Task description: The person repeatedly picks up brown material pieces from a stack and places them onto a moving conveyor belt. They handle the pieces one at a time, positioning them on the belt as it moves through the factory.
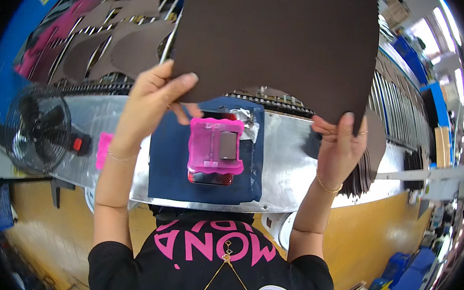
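Looks like I'm positioning a brown sheet (278, 39) at upper center of the frame, left hand (153, 92) and right hand (342, 148) pinching its lower corners with their fingers (182, 83), so the next move's probably calling for keeping it level.
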Available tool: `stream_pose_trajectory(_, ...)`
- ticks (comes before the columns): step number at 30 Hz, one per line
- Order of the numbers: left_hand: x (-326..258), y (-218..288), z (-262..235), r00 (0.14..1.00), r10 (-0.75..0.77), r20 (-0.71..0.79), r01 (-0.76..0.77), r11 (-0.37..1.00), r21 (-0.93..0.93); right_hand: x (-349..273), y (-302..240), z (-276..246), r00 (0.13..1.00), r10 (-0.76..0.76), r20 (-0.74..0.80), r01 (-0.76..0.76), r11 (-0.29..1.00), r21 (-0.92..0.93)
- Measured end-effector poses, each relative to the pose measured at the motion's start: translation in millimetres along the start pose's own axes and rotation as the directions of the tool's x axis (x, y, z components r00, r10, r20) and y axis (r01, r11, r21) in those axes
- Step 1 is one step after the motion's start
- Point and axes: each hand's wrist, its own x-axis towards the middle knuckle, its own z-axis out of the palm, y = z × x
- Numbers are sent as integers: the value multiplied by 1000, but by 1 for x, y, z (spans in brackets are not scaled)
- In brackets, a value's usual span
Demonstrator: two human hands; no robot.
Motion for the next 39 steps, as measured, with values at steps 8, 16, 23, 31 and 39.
stream_pose_trajectory(8, -68, 41, -72, 866, 437, -242, -231, 781, 581, -32, 70, 33, 857, 164, 488, 64, 906, -418)
stream_pose_trajectory(16, -96, 30, -90, 863, 384, -328, -122, 789, 603, -40, 89, 30, 740, -46, 671, 511, 687, -517)
stream_pose_trajectory(23, -77, -13, -64, 970, 197, -140, -72, 787, 613, -48, 75, -32, 714, -34, 699, 615, 508, -604)
stream_pose_trajectory(31, -22, -49, 0, 901, 282, 330, -431, 485, 761, -83, 60, -132, 937, 128, 325, 184, 611, -770)
stream_pose_trajectory(39, 16, -63, 71, 776, 287, 563, -631, 383, 675, -73, -29, -190, 959, 282, 8, -209, 729, -652)
